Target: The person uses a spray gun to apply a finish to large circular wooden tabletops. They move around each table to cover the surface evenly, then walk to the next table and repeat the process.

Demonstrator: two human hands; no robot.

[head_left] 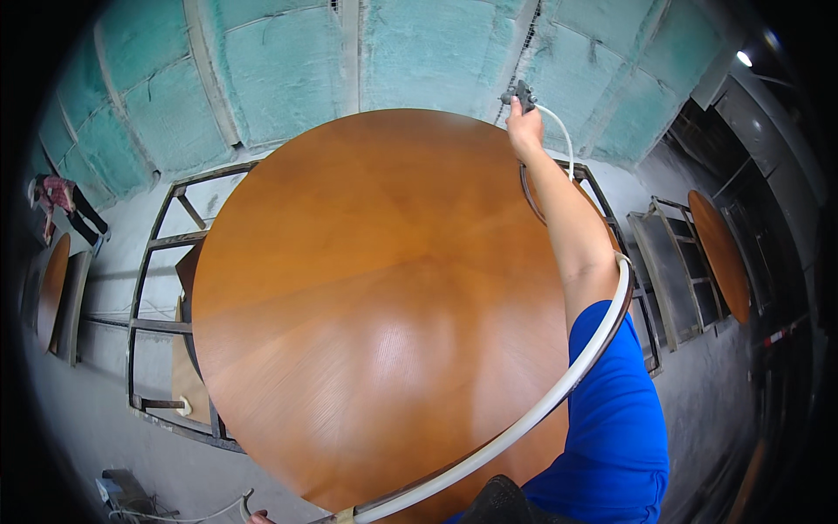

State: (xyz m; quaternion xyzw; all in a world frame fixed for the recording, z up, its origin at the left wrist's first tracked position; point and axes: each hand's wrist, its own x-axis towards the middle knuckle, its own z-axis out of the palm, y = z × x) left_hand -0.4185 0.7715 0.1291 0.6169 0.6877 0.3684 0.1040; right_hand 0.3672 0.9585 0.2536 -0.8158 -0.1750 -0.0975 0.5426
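Observation:
A large round wooden tabletop (393, 262), orange-brown with wedge-shaped grain, lies in front of me. Past its far right edge, my right hand (525, 131) is closed around a dark spray gun (521, 94). A thin white hose (563, 131) curves down from the gun. A thicker white hose (541, 409), paired with a dark one, arcs from the lower edge up across my blue-sleeved right arm. Just a bit of my left hand (259, 517) shows at the bottom, left of the hoses; its fingers are mostly cut off, and its grip is hidden.
Under the tabletop is a dark metal frame (161, 326). Teal filter panels (288, 74) cover the far wall. Another person (65, 201) bends beside a round top (54, 293) at far left. At right, a leaning round top (717, 258) stands by a metal rack (668, 271).

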